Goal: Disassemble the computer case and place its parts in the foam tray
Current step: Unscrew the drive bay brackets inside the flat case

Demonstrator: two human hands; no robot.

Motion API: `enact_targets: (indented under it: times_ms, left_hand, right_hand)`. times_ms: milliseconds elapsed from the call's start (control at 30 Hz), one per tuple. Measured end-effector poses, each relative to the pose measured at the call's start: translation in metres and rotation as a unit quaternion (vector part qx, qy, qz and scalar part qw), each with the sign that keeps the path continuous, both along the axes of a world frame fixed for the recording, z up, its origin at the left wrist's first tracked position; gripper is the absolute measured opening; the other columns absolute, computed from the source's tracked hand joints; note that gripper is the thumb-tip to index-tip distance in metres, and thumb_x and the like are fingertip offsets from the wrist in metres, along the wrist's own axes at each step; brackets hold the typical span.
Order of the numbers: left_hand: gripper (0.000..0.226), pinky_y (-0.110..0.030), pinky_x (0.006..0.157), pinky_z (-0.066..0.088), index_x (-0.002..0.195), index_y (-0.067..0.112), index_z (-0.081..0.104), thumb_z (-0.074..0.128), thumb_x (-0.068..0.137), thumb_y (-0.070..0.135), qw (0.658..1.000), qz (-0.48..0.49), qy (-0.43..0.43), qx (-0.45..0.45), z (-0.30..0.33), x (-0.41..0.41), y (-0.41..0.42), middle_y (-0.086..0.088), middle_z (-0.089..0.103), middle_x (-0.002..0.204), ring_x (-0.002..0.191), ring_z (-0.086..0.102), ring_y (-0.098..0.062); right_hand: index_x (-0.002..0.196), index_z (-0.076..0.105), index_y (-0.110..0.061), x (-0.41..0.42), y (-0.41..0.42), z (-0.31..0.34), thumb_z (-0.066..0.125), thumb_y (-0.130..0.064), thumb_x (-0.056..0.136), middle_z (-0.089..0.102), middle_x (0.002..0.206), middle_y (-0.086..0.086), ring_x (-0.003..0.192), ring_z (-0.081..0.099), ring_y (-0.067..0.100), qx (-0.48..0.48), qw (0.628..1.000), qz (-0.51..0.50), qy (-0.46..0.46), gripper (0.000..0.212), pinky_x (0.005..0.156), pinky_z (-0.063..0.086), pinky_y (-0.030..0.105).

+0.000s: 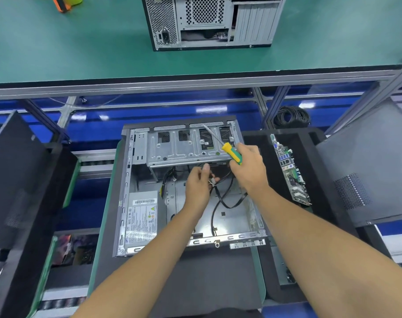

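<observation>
Black cables [220,198] pinched in left hand [199,187], screwdriver [231,152] gripped in right hand [249,171].

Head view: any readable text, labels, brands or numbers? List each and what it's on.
None can be read.
Power supply label: barcode, print and a yellow warning triangle, too small to read.
Motherboard in the foam tray: markings blurred.
Screwdriver held by the right hand: no text visible.

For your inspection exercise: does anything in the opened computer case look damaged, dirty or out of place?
Yes: the computer case floor near its right wall carries rusty-looking stains. Loose black cables sprawl across it, unplugged, as expected mid-disassembly.
</observation>
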State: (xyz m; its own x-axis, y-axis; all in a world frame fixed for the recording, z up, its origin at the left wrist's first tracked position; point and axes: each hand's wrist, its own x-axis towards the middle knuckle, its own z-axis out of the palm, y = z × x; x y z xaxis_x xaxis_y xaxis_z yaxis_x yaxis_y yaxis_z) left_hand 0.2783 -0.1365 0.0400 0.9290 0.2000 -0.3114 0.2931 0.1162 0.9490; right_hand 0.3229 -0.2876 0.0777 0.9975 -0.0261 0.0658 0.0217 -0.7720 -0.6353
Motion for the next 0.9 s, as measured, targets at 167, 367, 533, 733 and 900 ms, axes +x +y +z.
enact_targets:
  times_ms: [167, 367, 533, 733, 900]
  left_hand:
    - [0.035, -0.037, 0.076, 0.060, 0.099, 0.014, 0.065, 0.047, 0.107, 0.043, 0.988, -0.133, 0.015, 0.081, 0.003, 0.007, 0.003, -0.002, 0.076, 0.093, 0.086, 0.071, -0.018]
    - [0.030, -0.024, 0.068, 0.049, 0.115, 0.011, 0.068, 0.049, 0.108, 0.033, 0.987, -0.117, 0.111, 0.011, -0.006, 0.007, 0.006, -0.002, 0.071, 0.087, 0.064, 0.063, -0.008]
    - [0.025, -0.033, 0.065, 0.060, 0.117, 0.008, 0.056, 0.046, 0.110, 0.031, 0.978, -0.140, 0.132, -0.077, -0.003, 0.005, 0.006, -0.006, 0.071, 0.079, 0.060, 0.061, -0.013]
    - [0.016, -0.035, 0.072, 0.062, 0.110, 0.014, 0.059, 0.054, 0.107, 0.029, 0.969, -0.223, 0.074, -0.077, -0.002, 0.001, 0.018, -0.009, 0.068, 0.090, 0.065, 0.062, -0.010]
    - [0.015, -0.035, 0.064, 0.062, 0.101, 0.015, 0.056, 0.044, 0.110, 0.019, 0.947, -0.239, 0.199, -0.082, 0.010, 0.010, 0.012, -0.015, 0.073, 0.087, 0.062, 0.068, -0.020]
  right_hand:
    - [0.097, 0.052, -0.023, -0.001, 0.000, 0.000, 0.061, -0.019, 0.088, 0.044, 0.110, -0.004, 0.085, 0.050, 0.018, 0.005, 1.000, -0.007, 0.002, 0.013, 0.068, 0.037, 0.032]
    - [0.086, 0.046, -0.021, -0.001, 0.000, 0.003, 0.058, -0.018, 0.088, 0.048, 0.109, 0.001, 0.083, 0.048, 0.017, 0.011, 1.000, -0.004, -0.004, 0.012, 0.058, 0.032, 0.026]
    - [0.088, 0.049, -0.020, -0.001, 0.000, 0.004, 0.056, -0.019, 0.092, 0.051, 0.109, 0.003, 0.087, 0.049, 0.016, 0.012, 1.000, -0.001, -0.005, 0.008, 0.062, 0.033, 0.030]
    - [0.094, 0.054, -0.018, 0.000, -0.001, 0.003, 0.056, -0.021, 0.095, 0.052, 0.112, 0.004, 0.090, 0.051, 0.017, 0.006, 1.000, -0.003, -0.003, 0.004, 0.069, 0.039, 0.033]
    - [0.100, 0.059, -0.016, 0.000, -0.001, 0.003, 0.055, -0.020, 0.094, 0.054, 0.113, 0.005, 0.093, 0.051, 0.018, 0.015, 1.000, -0.005, 0.000, 0.009, 0.075, 0.048, 0.039]
